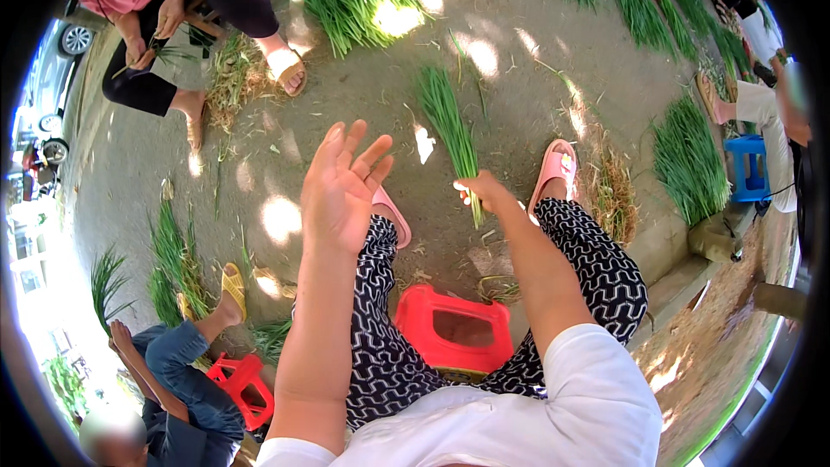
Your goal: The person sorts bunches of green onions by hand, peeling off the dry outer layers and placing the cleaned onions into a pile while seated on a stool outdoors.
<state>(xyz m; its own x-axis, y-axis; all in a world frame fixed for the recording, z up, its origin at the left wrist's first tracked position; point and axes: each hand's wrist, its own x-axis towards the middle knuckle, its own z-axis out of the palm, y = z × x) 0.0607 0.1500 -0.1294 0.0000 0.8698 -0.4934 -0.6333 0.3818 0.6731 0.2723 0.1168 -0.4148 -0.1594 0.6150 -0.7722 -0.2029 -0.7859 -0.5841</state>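
My right hand (pixel 486 190) is closed round the lower stalks of a bunch of garlic chives (pixel 447 117). Its long green leaves point away from me, over the bare ground between my feet. My left hand (pixel 339 195) is raised to the left of the bunch, palm showing and fingers apart, with nothing in it. A red plastic stool (pixel 450 355) stands between my thighs. Pink slippers (pixel 556 166) are on my feet.
A large heap of chives (pixel 354 0) lies ahead, with another pile (pixel 689 160) at the right beside a blue stool (pixel 747 169). Dry trimmings (pixel 612 199) lie by my right foot. People sit at far left, near left and right, some handling greens.
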